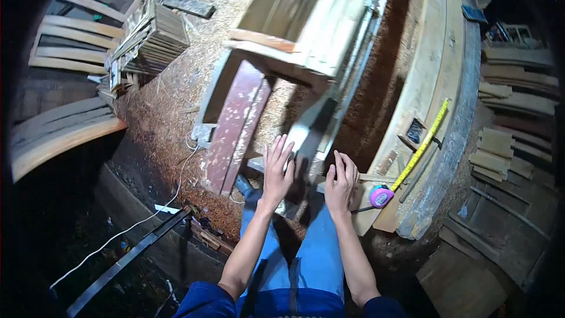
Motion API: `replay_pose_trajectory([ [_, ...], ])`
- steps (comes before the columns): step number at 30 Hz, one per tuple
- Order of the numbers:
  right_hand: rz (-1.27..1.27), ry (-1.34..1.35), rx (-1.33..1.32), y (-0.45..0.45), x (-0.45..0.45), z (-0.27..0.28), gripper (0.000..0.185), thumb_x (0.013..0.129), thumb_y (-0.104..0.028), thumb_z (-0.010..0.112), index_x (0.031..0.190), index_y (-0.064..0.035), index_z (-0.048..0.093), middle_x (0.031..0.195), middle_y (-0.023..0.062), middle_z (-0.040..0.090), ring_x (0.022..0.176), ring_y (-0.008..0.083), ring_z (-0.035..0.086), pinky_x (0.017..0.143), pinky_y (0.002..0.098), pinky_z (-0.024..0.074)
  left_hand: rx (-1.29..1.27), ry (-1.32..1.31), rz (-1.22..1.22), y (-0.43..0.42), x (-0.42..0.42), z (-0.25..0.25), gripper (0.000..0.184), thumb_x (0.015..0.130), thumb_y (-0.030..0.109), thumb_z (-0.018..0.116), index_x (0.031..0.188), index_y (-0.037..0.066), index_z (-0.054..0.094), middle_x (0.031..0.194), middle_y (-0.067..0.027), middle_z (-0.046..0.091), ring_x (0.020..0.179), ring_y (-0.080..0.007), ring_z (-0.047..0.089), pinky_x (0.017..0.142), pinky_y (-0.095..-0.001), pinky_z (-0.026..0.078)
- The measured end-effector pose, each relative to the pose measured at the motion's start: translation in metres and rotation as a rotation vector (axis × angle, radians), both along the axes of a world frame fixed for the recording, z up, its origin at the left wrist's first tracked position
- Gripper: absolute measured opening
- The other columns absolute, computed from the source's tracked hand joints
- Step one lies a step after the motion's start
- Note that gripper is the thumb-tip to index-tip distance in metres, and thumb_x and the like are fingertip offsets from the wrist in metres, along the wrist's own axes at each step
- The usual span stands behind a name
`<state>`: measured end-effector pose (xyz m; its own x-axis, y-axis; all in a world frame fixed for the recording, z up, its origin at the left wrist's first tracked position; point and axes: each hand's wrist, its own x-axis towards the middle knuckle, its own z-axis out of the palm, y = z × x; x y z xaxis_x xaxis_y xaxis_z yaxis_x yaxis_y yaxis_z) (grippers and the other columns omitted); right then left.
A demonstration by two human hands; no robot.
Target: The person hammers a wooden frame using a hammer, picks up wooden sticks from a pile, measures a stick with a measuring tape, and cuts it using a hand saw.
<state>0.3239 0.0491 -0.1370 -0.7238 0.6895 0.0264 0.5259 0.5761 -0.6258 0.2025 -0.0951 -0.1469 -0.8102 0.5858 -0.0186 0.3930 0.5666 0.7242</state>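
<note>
My left hand (278, 168) hovers in front of me with its fingers spread and nothing in it. My right hand (342, 181) is held at the near end of the wooden workbench, fingers apart and slightly bent, also holding nothing. Between and beyond them stands a wooden frame (265, 47) with a dark red, paint-flecked board (235, 126) at its left. A pink tape measure (381, 196) with its yellow blade (421, 148) pulled out lies on planks just right of my right hand. A thin dark rod (419, 174) lies beside the blade.
Stacked wood pieces (159, 38) stand at the upper left, near curved slats (79, 35). A white cable (144, 222) crosses the lower left beside a metal bar (129, 262). More planks (521, 70) lie at the right. Sawdust covers the floor (159, 106).
</note>
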Motion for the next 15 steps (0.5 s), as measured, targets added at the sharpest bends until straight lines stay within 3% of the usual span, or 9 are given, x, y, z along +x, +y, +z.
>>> replay_pose_trajectory([
  [7, 0.124, 0.023, 0.007, -0.151, -0.067, 0.028, 0.044, 0.096, -0.008, 0.062, 0.140, -0.0066, 0.063, 0.131, 0.0174, 0.059, 0.124, 0.0364, 0.054, 0.108, 0.0478, 0.0392, 0.129, -0.030, 0.188, -0.172, -0.059, 0.043, 0.045, 0.098, 0.006, 0.058, 0.143, 0.006, 0.060, 0.153, -0.0171, 0.055, 0.147, -0.0334, 0.045, 0.126, -0.0524, 0.025],
  [15, 0.375, 0.055, -0.132, -0.350, -0.190, 0.125, 0.045, 0.096, -0.007, 0.063, 0.141, -0.0038, 0.061, 0.130, 0.0202, 0.059, 0.123, 0.0381, 0.058, 0.107, 0.0465, 0.0427, 0.104, 0.001, 0.525, -0.425, -0.135, 0.120, 0.038, 0.101, 0.012, 0.057, 0.138, 0.004, 0.064, 0.140, -0.0177, 0.064, 0.136, -0.0325, 0.056, 0.122, -0.0498, 0.032],
])
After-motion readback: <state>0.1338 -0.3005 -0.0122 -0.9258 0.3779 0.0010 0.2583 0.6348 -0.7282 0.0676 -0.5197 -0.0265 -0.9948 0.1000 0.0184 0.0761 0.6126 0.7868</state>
